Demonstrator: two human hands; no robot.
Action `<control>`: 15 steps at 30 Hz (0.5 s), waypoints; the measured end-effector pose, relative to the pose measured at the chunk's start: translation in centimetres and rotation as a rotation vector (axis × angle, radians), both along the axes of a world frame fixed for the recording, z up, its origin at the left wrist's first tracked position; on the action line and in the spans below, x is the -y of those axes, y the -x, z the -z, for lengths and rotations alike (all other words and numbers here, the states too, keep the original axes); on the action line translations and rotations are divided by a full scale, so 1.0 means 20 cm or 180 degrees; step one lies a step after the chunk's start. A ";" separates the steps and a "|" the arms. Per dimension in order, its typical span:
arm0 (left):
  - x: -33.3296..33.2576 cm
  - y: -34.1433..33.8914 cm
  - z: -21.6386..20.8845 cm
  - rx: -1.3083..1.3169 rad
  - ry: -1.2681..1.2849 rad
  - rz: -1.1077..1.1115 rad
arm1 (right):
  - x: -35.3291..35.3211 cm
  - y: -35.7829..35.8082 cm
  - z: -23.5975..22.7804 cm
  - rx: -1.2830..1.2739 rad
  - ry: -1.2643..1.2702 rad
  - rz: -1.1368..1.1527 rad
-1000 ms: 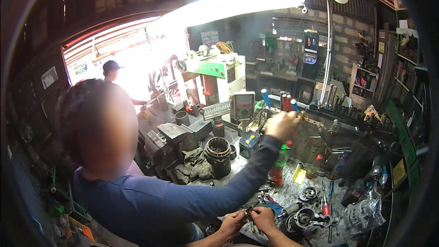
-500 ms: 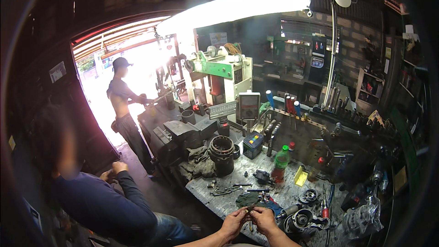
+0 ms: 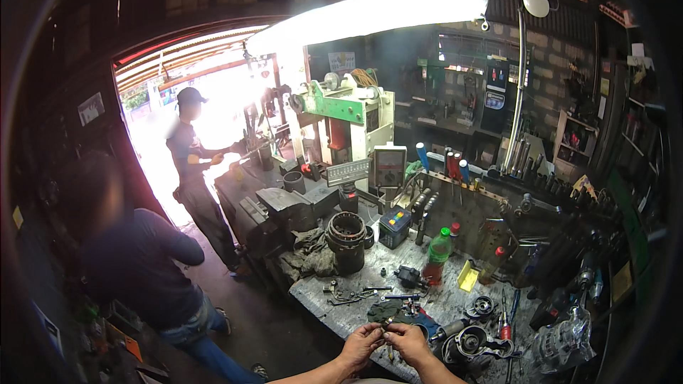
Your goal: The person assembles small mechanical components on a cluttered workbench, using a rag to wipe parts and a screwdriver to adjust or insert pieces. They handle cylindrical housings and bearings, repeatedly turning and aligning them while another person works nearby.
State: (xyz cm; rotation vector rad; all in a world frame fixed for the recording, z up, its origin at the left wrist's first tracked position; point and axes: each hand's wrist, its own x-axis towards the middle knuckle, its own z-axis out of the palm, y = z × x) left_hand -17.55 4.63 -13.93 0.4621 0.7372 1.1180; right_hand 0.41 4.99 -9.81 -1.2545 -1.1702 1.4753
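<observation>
My left hand (image 3: 363, 342) and my right hand (image 3: 406, 342) meet over the near edge of the metal workbench (image 3: 313, 294). Both have their fingers pinched around a small dark part (image 3: 385, 326), too small and covered to name. Just beyond them lies a dark green rag (image 3: 384, 311). To the right of my right hand are a round metal motor housing (image 3: 469, 340) and a small ring-shaped metal part (image 3: 482, 305). A red-handled screwdriver (image 3: 506, 331) rests beside the housing.
A green bottle with red liquid (image 3: 439, 247), a yellow tray (image 3: 468, 276) and a dark cylindrical stator (image 3: 348, 242) stand on the bench. A clear plastic bag (image 3: 563, 342) lies at the right. One person (image 3: 146, 263) stands at left, another (image 3: 196, 163) by the doorway.
My hands stay together in nearly the same place, fingers shifting slightly on the small part. The person at left has turned and moved away from the bench; the one by the doorway has shifted their arms.
</observation>
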 end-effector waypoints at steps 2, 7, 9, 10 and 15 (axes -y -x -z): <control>-0.01 0.00 -0.03 -0.0084 0.0008 0.0128 | 0.00 0.00 0.00 0.0475 -0.0238 0.0042; -0.08 0.05 -0.07 -0.0017 0.0425 0.0714 | 0.03 0.01 -0.03 0.0483 0.0294 0.0412; -0.11 0.08 -0.08 0.0175 0.0420 0.0886 | 0.04 0.00 -0.04 0.0377 0.0216 0.0437; -0.12 0.09 -0.09 0.0233 0.0539 0.0925 | 0.04 -0.01 -0.05 0.0281 0.0239 0.0430; -0.13 0.15 -0.08 0.0224 0.0424 0.1405 | 0.04 -0.07 -0.05 0.0884 -0.0563 -0.0004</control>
